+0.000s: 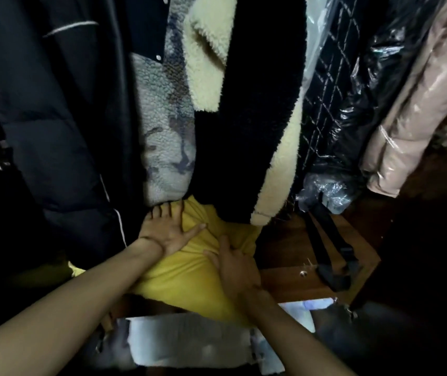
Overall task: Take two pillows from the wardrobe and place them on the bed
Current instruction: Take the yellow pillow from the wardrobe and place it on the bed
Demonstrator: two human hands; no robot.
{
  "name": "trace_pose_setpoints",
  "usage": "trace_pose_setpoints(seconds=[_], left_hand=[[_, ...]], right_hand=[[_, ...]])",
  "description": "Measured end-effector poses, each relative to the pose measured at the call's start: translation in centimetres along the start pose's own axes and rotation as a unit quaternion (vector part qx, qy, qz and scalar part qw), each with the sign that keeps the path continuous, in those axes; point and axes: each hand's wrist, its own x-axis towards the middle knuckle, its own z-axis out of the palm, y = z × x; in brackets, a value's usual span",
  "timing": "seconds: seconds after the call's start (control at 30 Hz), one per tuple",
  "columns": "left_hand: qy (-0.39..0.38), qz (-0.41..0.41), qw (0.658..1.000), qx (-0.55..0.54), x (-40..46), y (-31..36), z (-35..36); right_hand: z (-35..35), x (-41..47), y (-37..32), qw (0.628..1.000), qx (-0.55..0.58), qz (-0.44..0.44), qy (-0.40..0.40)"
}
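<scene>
A yellow pillow (189, 272) lies low in the wardrobe, partly tucked under hanging coats. My left hand (166, 232) rests on its upper left part with fingers spread, fingertips reaching under the grey fleece. My right hand (234, 267) presses on the pillow's right side, fingers curled into the fabric and bunching it. The pillow's far end is hidden behind the coats. A second pillow is not visible.
Coats hang close above: a dark puffer jacket (54, 118), a grey fleece (162, 137), a cream-and-black fleece coat (244, 104) and plastic-covered garments (380, 90). A wooden drawer unit (298, 278) stands to the right with black straps (331, 256) draped over it. White folded fabric (189, 340) lies below.
</scene>
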Motion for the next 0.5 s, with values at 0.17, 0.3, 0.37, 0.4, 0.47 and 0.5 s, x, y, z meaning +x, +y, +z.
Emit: trace_pose_setpoints(seconds=[0.17,0.3,0.37,0.4,0.47,0.5], left_hand=[[0.004,0.006,1.0,-0.025,-3.4,2.3,1.3],[0.005,-0.052,0.997,-0.059,-4.2,2.0,2.2],[-0.01,-0.075,0.995,-0.059,-4.8,2.0,3.2],[-0.017,-0.081,0.995,-0.054,-5.1,2.1,3.8],[-0.013,-0.08,0.996,-0.035,-5.4,2.3,5.2],[-0.003,-0.073,0.997,-0.026,-5.4,2.4,5.7]], right_hand=[[-3.4,-5.3,0.5,0.998,0.033,0.048,-0.019],[-4.1,-6.2,-1.3,0.997,0.029,0.071,-0.03],[-4.3,-5.3,-1.4,0.998,0.004,0.056,0.017],[-4.3,-4.4,-1.2,0.998,-0.012,0.031,0.05],[-3.5,-2.1,-0.1,0.997,-0.036,-0.004,0.067],[-2.9,-0.9,0.6,0.997,-0.054,-0.006,0.048]])
